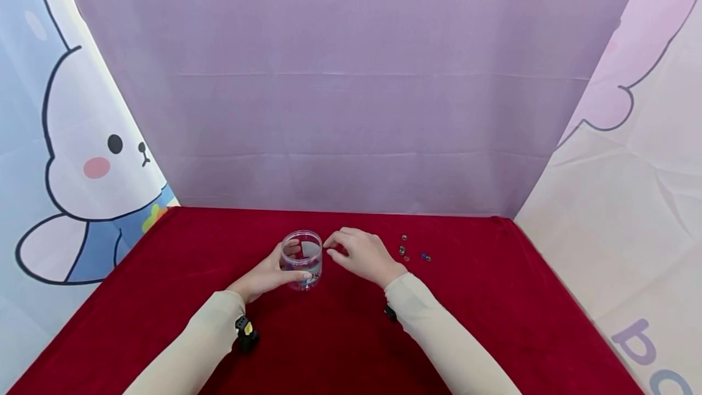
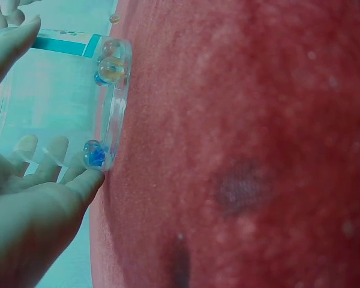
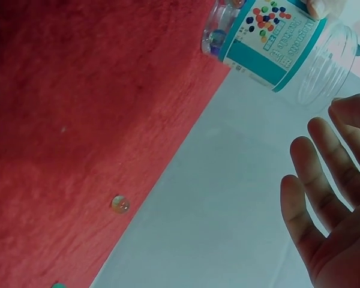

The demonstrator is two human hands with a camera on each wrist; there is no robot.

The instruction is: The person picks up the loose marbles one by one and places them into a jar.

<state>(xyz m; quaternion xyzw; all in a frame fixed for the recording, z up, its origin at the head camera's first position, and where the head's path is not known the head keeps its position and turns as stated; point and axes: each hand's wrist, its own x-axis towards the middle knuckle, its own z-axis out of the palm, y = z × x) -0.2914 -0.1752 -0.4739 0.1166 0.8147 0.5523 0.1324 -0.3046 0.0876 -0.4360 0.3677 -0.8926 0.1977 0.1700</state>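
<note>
Clock dial ctr = jar, head view.

Lilac curtain (image 1: 340,78) fills 12 o'clock. Counter w/ plush red cloth (image 1: 329,352) spreads under everything. Cartoon rabbit panel (image 1: 104,157) at approx 10, cream panel (image 1: 620,200) w/ pink cloud shape & purple lettering btwn 2 and 3.

Pale sleeves: L sleeve (image 1: 189,340) at 8, R sleeve (image 1: 439,328) at 4. R hand (image 1: 362,253) at 3, just beside jar's rim; fingers loosely bent & slightly spread, thumb and index a narrow gap apart. L hand (image 1: 263,276) at 8, holding jar, thumb on near side, fingers round the far side.

Clear plastic jar (image 1: 301,264) is in L hand over the cloth, mouth up; can't tell if base touches cloth. Black wrist cams: L cam (image 1: 245,333) approx 7, R cam (image 1: 390,313) approx 4. Label (image 3: 273,45) on jar: white/teal w/ printed coloured dots.

Smallest = marbles. In jar, at the base: amber marble (image 2: 111,69), blue marble (image 2: 94,155), plus a few more partly hidden. Loose marbles (image 1: 404,238) lie on cloth at 3, past R hand, in a small scattered group.
</note>
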